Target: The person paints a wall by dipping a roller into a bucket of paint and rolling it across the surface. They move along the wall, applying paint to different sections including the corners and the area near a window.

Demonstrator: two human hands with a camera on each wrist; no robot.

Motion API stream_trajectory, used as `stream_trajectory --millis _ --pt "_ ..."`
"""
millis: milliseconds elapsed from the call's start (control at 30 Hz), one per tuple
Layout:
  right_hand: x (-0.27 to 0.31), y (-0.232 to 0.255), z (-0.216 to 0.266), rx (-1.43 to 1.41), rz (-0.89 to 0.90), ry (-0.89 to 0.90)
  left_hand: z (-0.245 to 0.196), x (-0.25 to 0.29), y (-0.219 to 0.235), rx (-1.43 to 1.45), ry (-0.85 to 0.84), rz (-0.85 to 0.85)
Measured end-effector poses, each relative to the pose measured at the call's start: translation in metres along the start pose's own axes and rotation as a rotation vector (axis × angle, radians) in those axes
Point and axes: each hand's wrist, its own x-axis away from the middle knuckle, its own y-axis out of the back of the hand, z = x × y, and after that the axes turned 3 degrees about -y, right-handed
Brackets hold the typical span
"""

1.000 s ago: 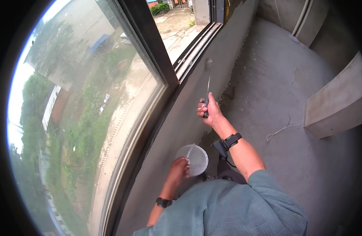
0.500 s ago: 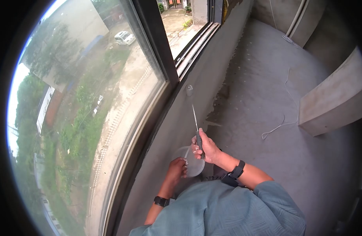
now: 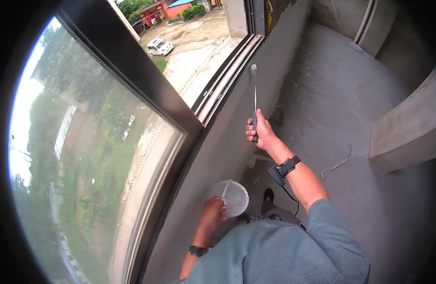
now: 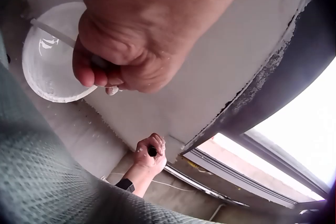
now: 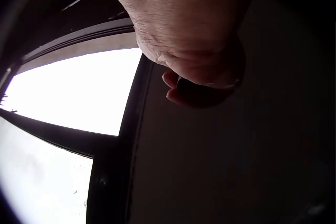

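In the head view the right hand [image 3: 260,132] grips the dark handle of a thin tool [image 3: 255,124], whose narrow shaft points up along the grey wall [image 3: 213,156]. Just beyond its tip is a small round fitting [image 3: 253,70] on the wall. Lower down, the left hand [image 3: 213,213] holds a translucent white bucket [image 3: 237,201] by its strap-like handle [image 3: 226,188]. From the left wrist view, the fingers of the left hand [image 4: 131,50] curl round that handle above the bucket [image 4: 50,66]. The right wrist view is dark; the tool is barely visible there.
A dark-framed window [image 3: 154,75] runs along the left, with an open section onto a yard. The grey floor [image 3: 322,94] lies right of the wall, with a thin cable [image 3: 338,165] and a concrete block [image 3: 407,128]. A shoe [image 3: 269,195] shows below.
Between one second and half a second ago, the right hand drew back toward the bucket; now it is farther forward along the wall again. The left hand keeps hold of the bucket.
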Motion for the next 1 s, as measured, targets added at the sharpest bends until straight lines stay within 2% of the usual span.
stream_trajectory --millis 367,633,700,800,1000 --pt "-0.091 0.022 0.133 -0.201 -0.015 -0.029 -0.014 -0.015 -0.041 0.064 -0.016 -0.101" --pt "-0.138 0.028 0.209 -0.157 -0.085 -0.020 -0.019 -0.016 -0.050 0.085 -0.003 -0.135" --pt "-0.136 0.027 0.207 -0.105 -0.108 -0.002 -0.017 -0.016 -0.049 0.084 0.000 -0.135" --pt "-0.115 0.020 0.176 -0.049 -0.116 0.019 -0.012 -0.018 -0.049 0.072 0.008 -0.121" --pt "-0.054 0.014 0.061 -0.021 -0.072 -0.004 -0.003 -0.023 -0.040 0.021 0.030 -0.048"
